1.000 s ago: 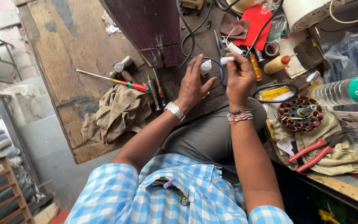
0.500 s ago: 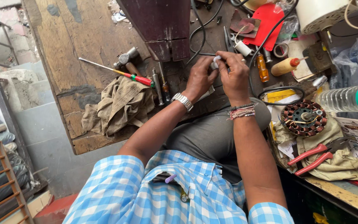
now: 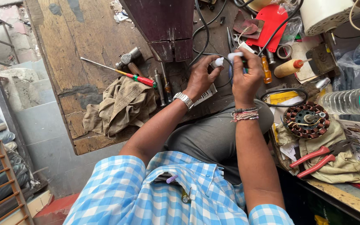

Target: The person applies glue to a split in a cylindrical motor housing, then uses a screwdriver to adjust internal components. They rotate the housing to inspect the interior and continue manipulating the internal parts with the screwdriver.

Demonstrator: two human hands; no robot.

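Observation:
My left hand, with a metal watch on its wrist, pinches a small white plug-like part at its fingertips. My right hand, with thread bands on the wrist, grips another small white part close beside the first. A black cable runs from the two pieces up across the wooden bench. Both hands hover above my raised knee in grey trousers.
A red-handled screwdriver, a hammer and a crumpled brown rag lie to the left. To the right sit a copper-wound motor stator, red pliers, a clear plastic bottle and an orange-capped squeeze bottle.
Both hands stay together on the white parts; they dipped toward the bench half a second ago and are lifted again now, with the two pieces held slightly apart.

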